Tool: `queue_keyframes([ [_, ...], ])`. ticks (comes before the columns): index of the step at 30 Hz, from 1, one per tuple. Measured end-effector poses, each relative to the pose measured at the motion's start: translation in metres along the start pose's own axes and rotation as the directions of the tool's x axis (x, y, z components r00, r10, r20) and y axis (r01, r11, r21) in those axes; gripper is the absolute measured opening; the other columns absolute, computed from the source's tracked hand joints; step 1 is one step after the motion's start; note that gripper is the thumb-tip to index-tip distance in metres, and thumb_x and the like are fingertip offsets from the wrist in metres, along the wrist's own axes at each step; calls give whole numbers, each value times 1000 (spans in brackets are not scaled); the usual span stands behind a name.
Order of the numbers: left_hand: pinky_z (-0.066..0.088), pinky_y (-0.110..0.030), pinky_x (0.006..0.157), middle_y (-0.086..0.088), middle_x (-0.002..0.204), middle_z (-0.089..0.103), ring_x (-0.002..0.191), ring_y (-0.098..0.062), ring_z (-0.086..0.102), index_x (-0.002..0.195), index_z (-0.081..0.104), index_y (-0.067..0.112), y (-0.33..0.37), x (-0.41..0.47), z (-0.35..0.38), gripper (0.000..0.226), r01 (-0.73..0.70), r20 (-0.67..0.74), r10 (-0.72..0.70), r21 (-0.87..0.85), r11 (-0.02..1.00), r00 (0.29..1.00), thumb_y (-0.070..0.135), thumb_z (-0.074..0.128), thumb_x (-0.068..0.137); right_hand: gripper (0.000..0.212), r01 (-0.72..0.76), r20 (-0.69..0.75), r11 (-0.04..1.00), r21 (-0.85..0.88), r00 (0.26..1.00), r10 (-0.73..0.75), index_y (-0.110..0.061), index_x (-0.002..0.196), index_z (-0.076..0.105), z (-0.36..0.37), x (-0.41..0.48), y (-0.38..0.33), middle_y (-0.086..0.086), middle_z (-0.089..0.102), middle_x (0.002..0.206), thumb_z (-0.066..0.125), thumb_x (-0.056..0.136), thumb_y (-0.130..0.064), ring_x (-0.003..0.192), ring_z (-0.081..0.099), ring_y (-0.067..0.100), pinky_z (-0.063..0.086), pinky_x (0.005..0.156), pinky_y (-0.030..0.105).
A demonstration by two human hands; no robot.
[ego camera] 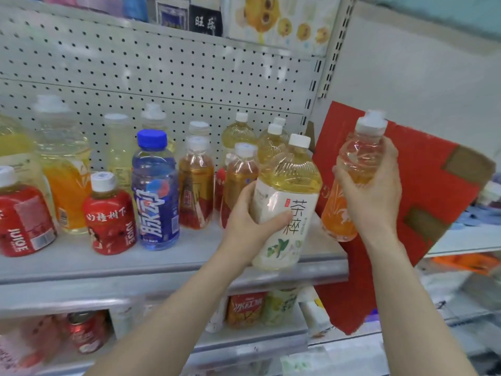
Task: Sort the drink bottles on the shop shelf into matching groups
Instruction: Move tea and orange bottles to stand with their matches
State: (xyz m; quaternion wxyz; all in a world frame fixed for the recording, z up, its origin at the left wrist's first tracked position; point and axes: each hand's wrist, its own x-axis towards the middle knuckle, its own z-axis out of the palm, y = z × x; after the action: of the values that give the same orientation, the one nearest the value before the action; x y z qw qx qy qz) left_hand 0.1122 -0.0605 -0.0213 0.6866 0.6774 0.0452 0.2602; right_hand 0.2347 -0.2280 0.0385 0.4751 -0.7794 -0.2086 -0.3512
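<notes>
At the right end of the shelf (168, 267), two bottles are being held up for sorting.

A tea bottle (284, 207) with a white label is being gripped by the left hand (252, 226) just off the shelf edge, close to the similar pale yellow bottles (268, 142), probably so it can be set among them. An orange bottle (352, 180) is being clasped by the right hand (371, 194), kept clear of the shelf in front of red cardboard (423, 185), likely awaiting its matching group farther left.
</notes>
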Motion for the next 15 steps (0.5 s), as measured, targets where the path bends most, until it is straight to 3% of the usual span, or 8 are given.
queue_keyframes([
  [2, 52, -37, 98, 18, 120, 62, 110, -2, 62, 127, 44, 45, -10, 18, 21, 70, 0, 39, -1, 5, 1000, 999, 26, 85, 74, 75, 17, 5, 999, -27, 1000, -16, -24, 148, 38, -13, 4, -1, 2, 58, 135, 77, 85, -35, 124, 55, 21, 40, 99, 30],
  [5, 48, -43, 104, 18, 128, 59, 120, -6, 57, 124, 43, 56, -24, 39, 42, 71, 4, 50, -5, 25, 1000, 999, 42, 84, 67, 75, 8, 47, 1000, -24, 999, -7, -28, 148, 38, -19, 0, 0, -1, 59, 135, 77, 84, -36, 125, 56, 20, 41, 101, 32],
  [7, 48, -46, 105, 13, 134, 58, 124, -9, 56, 140, 40, 45, -31, 48, 48, 82, -6, 67, 3, 34, 999, 998, 44, 81, 69, 76, 6, 82, 1000, -17, 997, -5, -26, 149, 37, -17, -7, 4, -3, 58, 137, 78, 85, -37, 127, 55, 19, 42, 103, 35],
  [9, 47, -46, 106, 10, 140, 55, 127, -10, 54, 148, 33, 35, -34, 51, 50, 82, -30, 98, 27, 24, 999, 995, 30, 78, 79, 78, 2, 98, 1000, -16, 995, -1, -23, 150, 37, -15, -13, 7, -2, 56, 139, 78, 85, -35, 129, 53, 19, 42, 105, 37],
  [13, 43, -45, 110, 13, 146, 48, 135, -8, 46, 153, 19, 41, -32, 53, 44, 83, -83, 154, 59, 151, 985, 986, 32, 69, 87, 79, -18, 92, 1000, 0, 996, 18, -26, 148, 38, -12, -19, 9, -2, 58, 138, 80, 82, -37, 128, 56, 20, 45, 106, 45],
  [15, 41, -42, 112, 13, 148, 46, 136, -6, 43, 154, 20, 36, -27, 47, 43, 79, -106, 137, 75, 235, 966, 988, 30, 66, 91, 78, -23, 93, 1000, 14, 995, 21, -29, 146, 39, -13, -22, 4, -4, 59, 137, 79, 81, -41, 126, 57, 18, 46, 105, 48],
])
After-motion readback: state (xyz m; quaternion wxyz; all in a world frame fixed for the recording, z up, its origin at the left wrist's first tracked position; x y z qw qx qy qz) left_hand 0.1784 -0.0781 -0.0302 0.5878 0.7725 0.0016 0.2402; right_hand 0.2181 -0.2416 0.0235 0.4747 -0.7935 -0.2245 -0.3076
